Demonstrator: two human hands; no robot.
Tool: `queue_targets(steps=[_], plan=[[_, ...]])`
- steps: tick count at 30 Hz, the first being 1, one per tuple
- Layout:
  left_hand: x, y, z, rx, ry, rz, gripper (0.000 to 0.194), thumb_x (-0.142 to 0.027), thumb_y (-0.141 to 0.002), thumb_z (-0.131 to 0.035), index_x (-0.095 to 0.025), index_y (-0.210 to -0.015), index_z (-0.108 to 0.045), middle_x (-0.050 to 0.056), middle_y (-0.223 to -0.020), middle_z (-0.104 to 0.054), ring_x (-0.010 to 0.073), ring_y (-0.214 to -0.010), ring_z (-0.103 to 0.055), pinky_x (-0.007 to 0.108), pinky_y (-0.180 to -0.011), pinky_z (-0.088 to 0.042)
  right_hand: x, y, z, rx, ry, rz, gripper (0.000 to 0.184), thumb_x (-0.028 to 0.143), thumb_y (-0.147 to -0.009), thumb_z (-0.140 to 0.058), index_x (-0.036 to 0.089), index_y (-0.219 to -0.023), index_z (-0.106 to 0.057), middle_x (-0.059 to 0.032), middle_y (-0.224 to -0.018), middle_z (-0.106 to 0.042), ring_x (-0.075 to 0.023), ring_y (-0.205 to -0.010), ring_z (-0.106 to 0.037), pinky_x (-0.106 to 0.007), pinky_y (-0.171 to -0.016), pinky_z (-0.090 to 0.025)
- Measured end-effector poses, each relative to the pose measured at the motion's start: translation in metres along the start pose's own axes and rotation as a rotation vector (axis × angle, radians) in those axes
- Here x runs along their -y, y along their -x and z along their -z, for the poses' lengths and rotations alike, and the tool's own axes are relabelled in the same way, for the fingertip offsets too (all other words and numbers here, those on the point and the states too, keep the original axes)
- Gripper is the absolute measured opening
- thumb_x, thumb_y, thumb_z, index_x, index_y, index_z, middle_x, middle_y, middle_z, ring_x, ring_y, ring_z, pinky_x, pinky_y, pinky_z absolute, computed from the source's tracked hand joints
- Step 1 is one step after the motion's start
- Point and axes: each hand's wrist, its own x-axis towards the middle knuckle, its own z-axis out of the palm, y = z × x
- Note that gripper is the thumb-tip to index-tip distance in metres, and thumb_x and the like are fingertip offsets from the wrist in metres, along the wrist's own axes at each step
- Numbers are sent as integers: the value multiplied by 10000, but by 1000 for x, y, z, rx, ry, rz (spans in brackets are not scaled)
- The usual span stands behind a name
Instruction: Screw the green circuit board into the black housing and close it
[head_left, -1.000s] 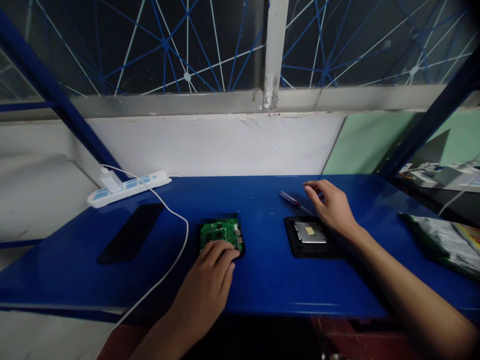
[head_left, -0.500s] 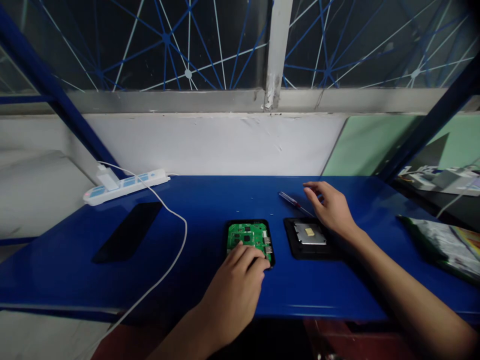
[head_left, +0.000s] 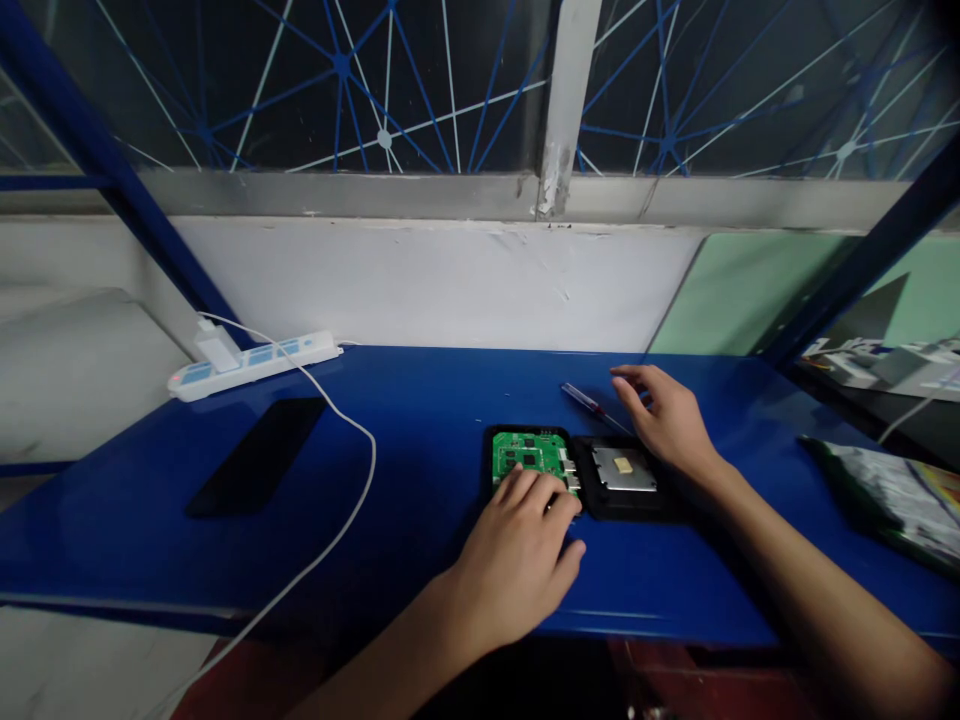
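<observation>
A green circuit board (head_left: 531,450) lies in a shallow black case, its metal ports along the right side. My left hand (head_left: 517,560) rests over the near part of it, fingertips on the board and case edge, thumb spread out to the right. Touching or almost touching that case on its right is a black cover (head_left: 600,508) holding a silver metal plate (head_left: 606,470) with a small cream pad (head_left: 624,466). My right hand (head_left: 664,415) is beyond the cover, fingers loosely bent and apart, holding nothing. A screwdriver (head_left: 581,397) lies just left of it.
On the blue table (head_left: 427,560) a dark flat slab (head_left: 259,460) lies at left. A white cable (head_left: 371,470) runs from the power strip (head_left: 262,365) to the near edge. A shiny packet (head_left: 892,490) lies at far right; a wall and window stand behind.
My left hand has slid the board in its case to the right, up against the black cover, and its thumb now sticks out. My right hand has stayed nearly still.
</observation>
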Motion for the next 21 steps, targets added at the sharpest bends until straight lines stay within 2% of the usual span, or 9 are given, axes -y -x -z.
queue_targets(steps=[4,6,8,11,13,15,18,21], plan=[[5,-6,4,-70,30,5,172,-248,-913,-631,-207,-1079,-605,54,-1104,-634,257,-1076,-583,448,-985,-502,0,0,1,-4,10,1,327,438,-982,-499,192,-1110,-673,-80,-941,-705,-191,-731,-624,-349,-692,-505],[16,-8,13,-157,23,12,160,-260,-912,-625,-205,-1060,-599,57,-1103,-644,258,-1075,-589,443,-950,-513,3,0,3,-8,11,6,332,449,-981,-497,195,-1106,-671,-77,-913,-698,-195,-725,-630,-364,-706,-522],[32,-9,24,-193,-3,7,259,-331,-875,-675,-201,-1082,-591,79,-1137,-642,279,-1084,-593,469,-941,-509,8,0,6,16,-21,34,349,480,-958,-535,201,-1129,-659,-80,-942,-698,-207,-770,-654,-378,-734,-546],[62,-12,39,-116,-33,-5,603,-494,-766,-756,-184,-1237,-541,141,-1285,-590,340,-1171,-569,537,-984,-483,20,2,11,167,-115,171,467,545,-882,-634,223,-1220,-614,-103,-1151,-681,-256,-1016,-672,-425,-880,-561],[78,-13,44,-23,-31,10,863,-631,-725,-744,-168,-1390,-445,194,-1447,-479,402,-1302,-484,607,-1055,-420,29,4,15,297,-149,265,562,595,-828,-676,246,-1260,-594,-112,-1293,-630,-294,-1184,-621,-486,-1002,-517],[89,-14,44,66,-25,26,1035,-755,-690,-700,-167,-1473,-365,213,-1538,-382,443,-1377,-403,647,-1092,-367,37,7,17,417,-147,316,624,657,-750,-719,252,-1215,-620,-123,-1408,-560,-328,-1270,-573,-534,-1054,-478],[96,-14,38,130,-24,34,1127,-823,-643,-677,-173,-1500,-343,214,-1553,-372,453,-1399,-373,654,-1118,-330,46,12,17,538,-120,357,677,714,-642,-762,229,-1104,-665,-143,-1480,-502,-370,-1358,-495,-569,-1090,-438],[95,-13,35,115,-18,19,1091,-791,-655,-694,-181,-1492,-351,202,-1501,-441,425,-1367,-417,628,-1112,-353,50,15,16,605,-88,378,720,747,-592,-767,213,-1069,-691,-164,-1479,-510,-392,-1400,-446,-600,-1118,-397]])
